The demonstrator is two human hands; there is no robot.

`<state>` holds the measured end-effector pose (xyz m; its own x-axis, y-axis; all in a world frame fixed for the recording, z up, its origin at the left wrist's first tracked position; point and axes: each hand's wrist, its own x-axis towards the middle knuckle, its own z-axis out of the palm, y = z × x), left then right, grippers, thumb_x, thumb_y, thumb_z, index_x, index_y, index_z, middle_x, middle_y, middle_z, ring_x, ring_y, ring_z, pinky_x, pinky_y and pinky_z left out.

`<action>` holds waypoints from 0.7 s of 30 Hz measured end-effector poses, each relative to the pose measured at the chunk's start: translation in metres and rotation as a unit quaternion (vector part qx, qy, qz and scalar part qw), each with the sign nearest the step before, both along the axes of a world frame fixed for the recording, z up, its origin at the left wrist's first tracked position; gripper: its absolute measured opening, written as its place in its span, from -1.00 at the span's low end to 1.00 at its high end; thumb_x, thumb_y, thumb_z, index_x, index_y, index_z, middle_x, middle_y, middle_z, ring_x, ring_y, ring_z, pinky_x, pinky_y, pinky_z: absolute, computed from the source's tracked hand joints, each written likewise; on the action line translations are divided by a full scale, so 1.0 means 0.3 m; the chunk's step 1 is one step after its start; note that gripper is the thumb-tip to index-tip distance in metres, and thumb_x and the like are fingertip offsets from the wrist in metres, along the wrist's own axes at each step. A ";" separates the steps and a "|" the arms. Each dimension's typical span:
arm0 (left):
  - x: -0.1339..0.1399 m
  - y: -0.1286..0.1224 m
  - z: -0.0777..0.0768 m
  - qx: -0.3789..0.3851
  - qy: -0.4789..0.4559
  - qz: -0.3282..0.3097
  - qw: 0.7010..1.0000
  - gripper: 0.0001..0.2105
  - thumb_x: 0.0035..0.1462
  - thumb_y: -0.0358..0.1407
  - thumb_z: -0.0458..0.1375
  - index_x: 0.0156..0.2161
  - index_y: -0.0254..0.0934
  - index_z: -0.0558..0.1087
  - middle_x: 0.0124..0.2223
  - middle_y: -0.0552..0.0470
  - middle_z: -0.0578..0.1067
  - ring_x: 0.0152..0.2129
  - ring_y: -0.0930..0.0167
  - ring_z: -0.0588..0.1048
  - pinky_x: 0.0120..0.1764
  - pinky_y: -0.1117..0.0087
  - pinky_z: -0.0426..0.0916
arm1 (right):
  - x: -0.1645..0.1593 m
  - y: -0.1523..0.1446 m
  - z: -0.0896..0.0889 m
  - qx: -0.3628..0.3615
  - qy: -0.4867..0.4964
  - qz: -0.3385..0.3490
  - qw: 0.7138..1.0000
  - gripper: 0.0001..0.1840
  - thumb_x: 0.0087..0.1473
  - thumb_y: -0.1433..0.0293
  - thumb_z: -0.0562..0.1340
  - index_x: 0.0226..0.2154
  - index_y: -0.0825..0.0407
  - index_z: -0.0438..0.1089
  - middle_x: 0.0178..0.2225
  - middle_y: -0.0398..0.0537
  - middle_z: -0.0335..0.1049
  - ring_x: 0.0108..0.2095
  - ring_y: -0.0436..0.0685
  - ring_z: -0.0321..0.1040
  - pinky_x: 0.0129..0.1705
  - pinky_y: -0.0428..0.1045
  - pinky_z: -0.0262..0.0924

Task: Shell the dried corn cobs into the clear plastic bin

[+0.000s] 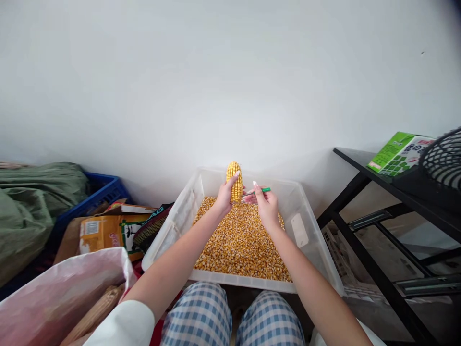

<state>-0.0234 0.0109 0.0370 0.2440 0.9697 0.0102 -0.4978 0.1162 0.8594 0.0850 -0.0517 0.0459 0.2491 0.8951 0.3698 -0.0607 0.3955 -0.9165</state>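
An ear of corn (235, 182), yellow and full of kernels, stands upright in my left hand (225, 194), the thumb laid along its side. My right hand (267, 204) is closed on a thin screwdriver-like tool (266, 190) with a green handle. The tool's metal shaft points left, toward the lower end of the ear; whether its tip touches the kernels I cannot make out. Both hands are above a translucent plastic bin (313, 240) that holds a thick layer of loose corn kernels (241, 245).
Left of the bin are a white sack (68, 283) with bare cobs (93, 315), an orange package (104, 234) and a blue crate (104, 187) under green cloth (39, 202). To the right stands a black-framed table (356, 166) carrying a green box (396, 153) and a fan (444, 158).
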 end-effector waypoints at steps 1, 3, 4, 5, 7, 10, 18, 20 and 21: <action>0.000 0.001 0.000 -0.004 -0.005 0.004 1.000 -0.53 -0.14 0.03 0.14 -0.29 -0.39 0.33 -0.49 -0.05 0.44 -0.64 0.43 0.43 -0.58 0.44 0.30 | -0.002 0.000 -0.002 0.003 0.001 -0.001 1.000 -0.59 -0.04 0.07 0.10 -0.43 0.11 0.33 -0.57 -0.05 0.43 -0.56 0.04 0.40 -0.51 -0.08 0.29; -0.002 0.004 0.000 -0.009 -0.012 0.010 1.000 -0.53 -0.14 0.03 0.14 -0.28 -0.39 0.33 -0.49 -0.04 0.43 -0.64 0.43 0.43 -0.59 0.44 0.30 | -0.005 0.000 -0.005 0.006 0.000 -0.009 1.000 -0.57 -0.04 0.06 0.09 -0.41 0.12 0.34 -0.56 -0.04 0.44 -0.56 0.04 0.40 -0.51 -0.08 0.29; -0.004 0.005 0.001 -0.009 -0.014 0.011 1.000 -0.53 -0.14 0.03 0.14 -0.28 -0.39 0.33 -0.49 -0.03 0.43 -0.63 0.43 0.43 -0.58 0.44 0.30 | -0.007 0.000 -0.006 0.005 -0.003 -0.012 1.000 -0.56 -0.04 0.05 0.08 -0.41 0.12 0.34 -0.55 -0.04 0.44 -0.56 0.04 0.40 -0.51 -0.07 0.29; -0.005 0.006 0.001 -0.009 -0.016 0.012 1.000 -0.53 -0.14 0.03 0.14 -0.28 -0.38 0.33 -0.49 -0.03 0.43 -0.63 0.43 0.43 -0.59 0.44 0.30 | -0.008 0.000 -0.007 0.003 -0.007 -0.015 1.000 -0.55 -0.04 0.05 0.08 -0.41 0.12 0.34 -0.55 -0.04 0.44 -0.55 0.04 0.40 -0.50 -0.07 0.29; -0.007 0.006 0.000 -0.009 -0.018 0.011 1.000 -0.53 -0.14 0.03 0.15 -0.29 -0.38 0.33 -0.49 -0.03 0.43 -0.63 0.43 0.43 -0.59 0.45 0.30 | -0.011 0.000 -0.008 0.001 -0.013 -0.018 1.000 -0.56 -0.03 0.06 0.08 -0.40 0.12 0.34 -0.53 -0.03 0.45 -0.54 0.05 0.41 -0.49 -0.07 0.30; -0.004 0.004 -0.003 -0.004 -0.021 0.013 1.000 -0.54 -0.14 0.02 0.15 -0.29 -0.39 0.32 -0.49 -0.03 0.43 -0.64 0.45 0.41 -0.59 0.46 0.29 | -0.016 -0.001 -0.017 0.006 -0.015 -0.013 1.000 -0.58 -0.02 0.08 0.08 -0.40 0.12 0.35 -0.51 -0.02 0.45 -0.53 0.05 0.41 -0.47 -0.06 0.31; 0.007 -0.028 0.004 0.018 -0.016 0.064 0.998 -0.57 -0.16 -0.02 0.19 -0.30 -0.35 0.29 -0.52 0.01 0.40 -0.66 0.49 0.37 -0.59 0.49 0.25 | -0.038 -0.021 -0.069 0.072 -0.138 -0.078 0.985 -0.70 0.05 0.20 0.07 -0.38 0.06 0.37 -0.43 -0.02 0.45 -0.40 0.07 0.41 -0.28 -0.01 0.31; 0.010 -0.035 0.007 0.019 -0.013 0.084 0.996 -0.57 -0.16 -0.02 0.19 -0.30 -0.34 0.29 -0.52 0.03 0.40 -0.67 0.51 0.36 -0.59 0.49 0.25 | -0.038 -0.025 -0.073 0.085 -0.175 -0.085 0.977 -0.73 0.05 0.22 0.08 -0.37 0.04 0.38 -0.42 -0.02 0.45 -0.38 0.08 0.41 -0.26 0.00 0.30; 0.012 -0.037 0.008 0.021 -0.013 0.086 0.996 -0.57 -0.16 -0.02 0.19 -0.30 -0.34 0.29 -0.51 0.03 0.40 -0.67 0.51 0.36 -0.59 0.49 0.25 | -0.038 -0.026 -0.072 0.089 -0.183 -0.088 0.975 -0.74 0.05 0.23 0.08 -0.38 0.04 0.38 -0.42 -0.02 0.45 -0.38 0.08 0.41 -0.26 0.00 0.30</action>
